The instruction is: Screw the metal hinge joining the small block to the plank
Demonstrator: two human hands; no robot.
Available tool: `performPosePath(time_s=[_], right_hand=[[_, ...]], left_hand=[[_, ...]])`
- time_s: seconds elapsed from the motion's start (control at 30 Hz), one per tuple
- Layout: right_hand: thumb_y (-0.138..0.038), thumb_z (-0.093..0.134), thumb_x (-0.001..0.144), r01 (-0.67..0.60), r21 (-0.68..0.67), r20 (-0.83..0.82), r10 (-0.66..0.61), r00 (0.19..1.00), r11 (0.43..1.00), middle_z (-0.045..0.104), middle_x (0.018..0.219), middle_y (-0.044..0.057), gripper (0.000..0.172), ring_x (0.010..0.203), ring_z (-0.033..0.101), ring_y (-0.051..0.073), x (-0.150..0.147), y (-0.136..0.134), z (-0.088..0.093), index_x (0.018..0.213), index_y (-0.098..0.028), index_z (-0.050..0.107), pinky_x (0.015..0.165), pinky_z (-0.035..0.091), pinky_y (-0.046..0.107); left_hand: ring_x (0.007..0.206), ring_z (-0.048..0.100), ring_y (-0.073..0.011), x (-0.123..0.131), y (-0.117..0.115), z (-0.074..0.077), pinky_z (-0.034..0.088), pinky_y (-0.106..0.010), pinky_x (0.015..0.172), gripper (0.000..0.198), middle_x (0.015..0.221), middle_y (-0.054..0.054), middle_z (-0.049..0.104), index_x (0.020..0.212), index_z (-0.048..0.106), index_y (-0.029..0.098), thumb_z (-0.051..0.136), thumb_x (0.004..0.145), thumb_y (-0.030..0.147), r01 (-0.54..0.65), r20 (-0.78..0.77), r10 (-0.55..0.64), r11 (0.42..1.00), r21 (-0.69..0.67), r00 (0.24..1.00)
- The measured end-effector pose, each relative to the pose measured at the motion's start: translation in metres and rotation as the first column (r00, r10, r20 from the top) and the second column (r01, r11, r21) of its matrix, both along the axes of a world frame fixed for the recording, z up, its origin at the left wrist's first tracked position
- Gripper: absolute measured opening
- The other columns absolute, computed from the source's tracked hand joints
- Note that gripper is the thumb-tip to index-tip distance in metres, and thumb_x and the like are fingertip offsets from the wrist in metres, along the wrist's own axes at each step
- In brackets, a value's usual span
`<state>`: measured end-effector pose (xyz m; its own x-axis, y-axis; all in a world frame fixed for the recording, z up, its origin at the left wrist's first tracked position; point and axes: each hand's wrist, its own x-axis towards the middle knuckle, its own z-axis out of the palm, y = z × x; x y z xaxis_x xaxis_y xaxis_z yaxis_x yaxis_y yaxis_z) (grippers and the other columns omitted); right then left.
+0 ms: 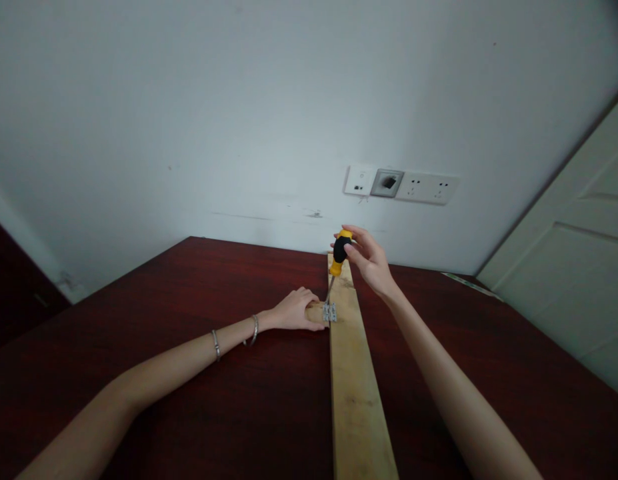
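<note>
A long wooden plank (356, 380) lies lengthwise on the dark red table. Against its left edge sits a small wooden block (315, 313), which my left hand (295, 311) grips from the left with its fingers wrapped round it. A silver metal hinge (329, 312) spans the joint between block and plank. My right hand (369, 261) is closed on the handle of a yellow and black screwdriver (341, 250). The screwdriver's shaft slants down to the left, with its tip at the upper part of the hinge. Whether a screw sits under the tip is too small to tell.
The dark red table (229, 413) reaches back to a pale wall (269, 120). Sockets and switches (427, 188) are set in the wall above its far edge. A panelled white door (589, 247) stands at the right. A thin pale strip (471, 285) lies by the table's far right edge.
</note>
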<state>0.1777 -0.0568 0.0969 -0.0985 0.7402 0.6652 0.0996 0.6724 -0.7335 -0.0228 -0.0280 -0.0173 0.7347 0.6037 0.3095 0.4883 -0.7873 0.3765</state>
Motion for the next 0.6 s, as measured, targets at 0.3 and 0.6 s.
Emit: performPosePath(time_s=[0.3,0.6], right_hand=[[-0.035,0.075,0.073,0.099,0.156,0.11,-0.116,0.987,0.983,0.062,0.112,0.004,0.038,0.101,0.06,0.02,0.0026,0.0027,0.0017,0.109,-0.028,0.062,0.09,0.053,0.039],[-0.032,0.061,0.083,0.095,0.136,0.143,-0.115,0.983,0.986,0.061,0.119,0.006,0.029,0.105,0.059,0.02,0.0061,-0.0069,0.0092,0.112,-0.027,0.065,0.085,0.056,0.037]], left_hand=[[0.091,0.056,-0.0248,0.0001,0.001,-0.0012,0.043,-0.034,0.08,0.059,0.097,-0.008,0.064,0.102,0.064,0.016,0.076,0.062,0.058,-0.011,-0.001,0.011,1.0,-0.003,1.0],[0.09,0.056,-0.0242,-0.0002,0.0014,-0.0016,0.043,-0.033,0.078,0.059,0.097,-0.008,0.064,0.1,0.064,0.016,0.077,0.062,0.058,-0.006,0.003,0.006,1.0,0.01,1.0]])
